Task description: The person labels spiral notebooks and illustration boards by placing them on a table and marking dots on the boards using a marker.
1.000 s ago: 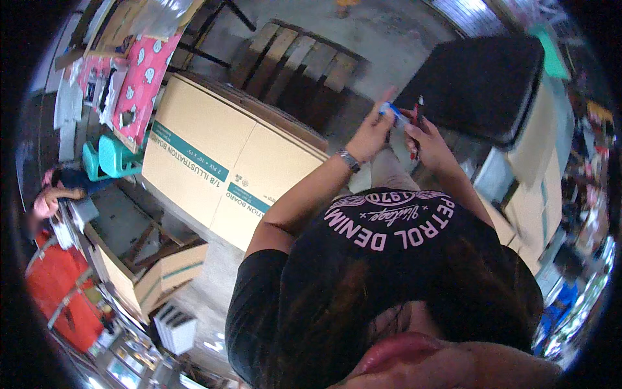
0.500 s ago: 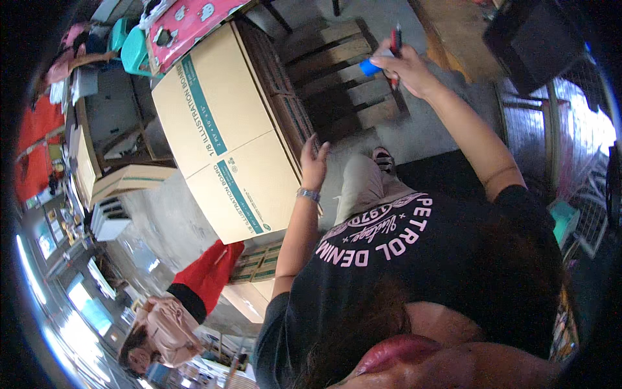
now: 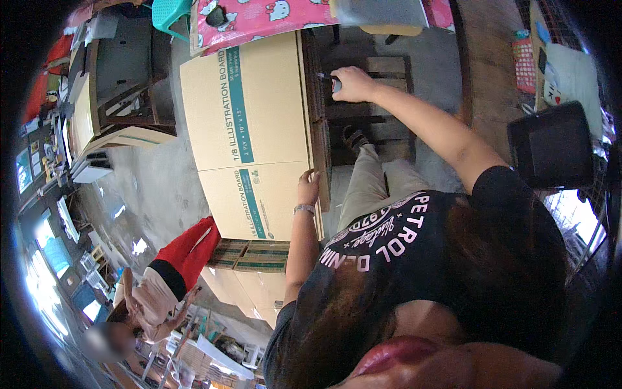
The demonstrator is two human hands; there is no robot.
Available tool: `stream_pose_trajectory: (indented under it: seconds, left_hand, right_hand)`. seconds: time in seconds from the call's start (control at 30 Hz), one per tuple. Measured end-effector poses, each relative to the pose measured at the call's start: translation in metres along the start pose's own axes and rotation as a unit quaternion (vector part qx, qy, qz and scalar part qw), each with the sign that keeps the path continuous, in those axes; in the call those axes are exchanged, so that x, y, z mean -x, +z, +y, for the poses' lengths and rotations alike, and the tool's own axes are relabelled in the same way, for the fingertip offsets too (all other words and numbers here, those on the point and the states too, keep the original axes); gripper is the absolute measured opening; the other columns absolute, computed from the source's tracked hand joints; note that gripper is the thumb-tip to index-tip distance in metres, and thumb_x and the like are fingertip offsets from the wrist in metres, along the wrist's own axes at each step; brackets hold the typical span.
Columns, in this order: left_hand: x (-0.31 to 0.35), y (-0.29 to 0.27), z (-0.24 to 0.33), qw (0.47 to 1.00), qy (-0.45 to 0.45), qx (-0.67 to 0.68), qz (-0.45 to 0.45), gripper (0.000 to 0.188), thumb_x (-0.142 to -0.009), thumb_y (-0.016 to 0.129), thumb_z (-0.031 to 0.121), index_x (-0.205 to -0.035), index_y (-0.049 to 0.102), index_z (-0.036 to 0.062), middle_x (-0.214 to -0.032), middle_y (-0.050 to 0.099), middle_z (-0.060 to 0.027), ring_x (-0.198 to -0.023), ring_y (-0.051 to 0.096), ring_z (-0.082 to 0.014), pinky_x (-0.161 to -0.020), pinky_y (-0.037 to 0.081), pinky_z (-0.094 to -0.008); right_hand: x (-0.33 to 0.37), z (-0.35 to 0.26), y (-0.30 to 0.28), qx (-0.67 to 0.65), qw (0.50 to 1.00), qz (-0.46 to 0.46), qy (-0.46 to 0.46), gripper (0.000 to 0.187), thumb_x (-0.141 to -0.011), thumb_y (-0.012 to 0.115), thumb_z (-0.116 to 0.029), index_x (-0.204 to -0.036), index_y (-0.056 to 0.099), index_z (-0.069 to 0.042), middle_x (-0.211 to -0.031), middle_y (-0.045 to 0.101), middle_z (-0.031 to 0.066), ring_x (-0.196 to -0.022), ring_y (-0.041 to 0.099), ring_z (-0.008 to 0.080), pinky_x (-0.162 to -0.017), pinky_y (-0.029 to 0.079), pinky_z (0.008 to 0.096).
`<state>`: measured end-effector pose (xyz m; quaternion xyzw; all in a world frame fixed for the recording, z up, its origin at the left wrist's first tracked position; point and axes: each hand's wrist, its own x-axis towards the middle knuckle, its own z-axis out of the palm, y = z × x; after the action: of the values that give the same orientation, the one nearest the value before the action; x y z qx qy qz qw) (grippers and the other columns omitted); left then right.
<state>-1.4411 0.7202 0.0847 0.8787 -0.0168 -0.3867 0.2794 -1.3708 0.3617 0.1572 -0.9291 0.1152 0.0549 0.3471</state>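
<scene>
Two tan cartons with green bands lie side by side at waist height: a far carton (image 3: 275,97) and a near carton (image 3: 285,211). My left hand (image 3: 309,188) rests at the right edge of the near carton, its fingers loosely apart and holding nothing. Out by the right side of the far carton, my right hand (image 3: 355,84) is closed around a small pen-like thing (image 3: 336,85). Only its grey-blue end shows between the fingers, close to the carton's brown side. Whether it touches the carton I cannot tell.
A pink patterned tabletop (image 3: 272,14) lies beyond the cartons. Slatted wooden pallets (image 3: 395,142) are on the floor to the right. More cartons (image 3: 249,279) stand at the near left, close to a person in red trousers (image 3: 191,243). A black screen-like box (image 3: 549,146) is far right.
My right hand has swung left and in toward the far carton's side, still gripping the pen-like thing. My left hand has moved nearer along the carton edge. The whole view has turned.
</scene>
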Motion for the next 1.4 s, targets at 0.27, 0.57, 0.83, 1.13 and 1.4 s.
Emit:
stream_pose_trajectory:
  seconds: [0.27, 0.57, 0.83, 1.13, 1.4]
  left_hand:
    - [-0.068, -0.023, 0.053, 0.997, -0.007, -0.073, 0.006, 0.048, -0.086, 0.064, 0.039, -0.124, 0.057, 0.01, -0.134, 0.048, -0.0222, -0.125, 0.044, -0.038, -0.103, 0.039, -0.0444]
    - [-0.138, 0.007, 0.105, 0.978, -0.13, -0.146, 0.07, 0.091, -0.074, 0.074, 0.042, -0.148, 0.025, 0.022, -0.154, 0.011, -0.0236, -0.139, 0.019, -0.047, -0.107, 0.029, -0.0589]
    - [-0.18, 0.016, 0.095, 0.958, -0.24, -0.157, -0.02, 0.123, -0.066, 0.08, 0.051, -0.152, -0.004, 0.0232, -0.153, -0.013, -0.0278, -0.138, -0.001, -0.0555, -0.099, 0.035, -0.0665]
    - [-0.115, 0.062, 0.005, 0.965, -0.204, -0.158, -0.039, 0.124, -0.067, 0.081, 0.045, -0.151, -0.007, 0.0153, -0.148, -0.016, -0.0363, -0.138, -0.007, -0.0558, -0.106, 0.027, -0.0624]
    - [-0.114, 0.047, 0.005, 0.96, -0.247, -0.118, -0.057, 0.113, -0.074, 0.074, 0.046, -0.152, -0.001, 0.0142, -0.15, -0.01, -0.0353, -0.14, -0.004, -0.0518, -0.106, 0.022, -0.0656]
  right_hand:
    - [-0.158, -0.007, 0.06, 0.032, 0.985, -0.153, -0.078, 0.04, -0.067, 0.066, -0.025, -0.092, 0.067, 0.006, -0.11, 0.058, 0.0252, -0.106, 0.057, 0.0363, -0.094, 0.047, 0.0403]
    - [-0.321, -0.002, 0.134, 0.057, 0.984, -0.166, -0.025, 0.043, -0.066, 0.063, -0.02, -0.102, 0.064, 0.003, -0.115, 0.057, 0.029, -0.114, 0.054, 0.0378, -0.098, 0.043, 0.0463]
    - [-0.382, 0.03, 0.187, 0.048, 0.992, -0.115, 0.036, 0.038, -0.071, 0.055, -0.02, -0.105, 0.062, -0.003, -0.1, 0.065, 0.0222, -0.093, 0.063, 0.037, -0.083, 0.048, 0.0451]
    - [-0.257, 0.05, 0.162, 0.131, 0.964, -0.23, 0.028, 0.043, -0.07, 0.064, -0.027, -0.106, 0.067, -0.003, -0.138, 0.036, 0.0356, -0.127, 0.039, 0.0464, -0.107, 0.033, 0.0498]
    - [-0.266, 0.021, 0.194, -0.035, 0.987, -0.155, -0.033, 0.039, -0.072, 0.062, -0.026, -0.105, 0.068, -0.006, -0.146, 0.025, 0.0343, -0.137, 0.025, 0.047, -0.108, 0.022, 0.0611]
